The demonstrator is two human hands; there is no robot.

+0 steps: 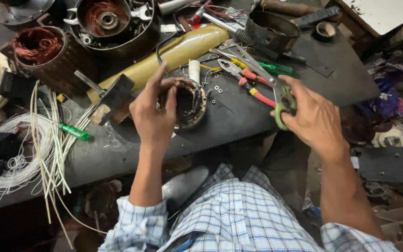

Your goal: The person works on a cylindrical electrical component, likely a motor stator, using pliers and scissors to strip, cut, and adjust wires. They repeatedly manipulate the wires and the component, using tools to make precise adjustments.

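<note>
Even overhead light; sharp centre; dim, stretched edges

1. The left hand (154, 114) reaches forward from near centre, its back turned up, fingers curled round what it grips and the forefinger raised toward the far side.
2. The right hand (311, 116) is extended to the right, back up, fingers bent shut around a handle.
3. Both forearms are bare and rise from the near edge, angling apart.
4. Checked sleeves are rolled at both elbows.
</note>
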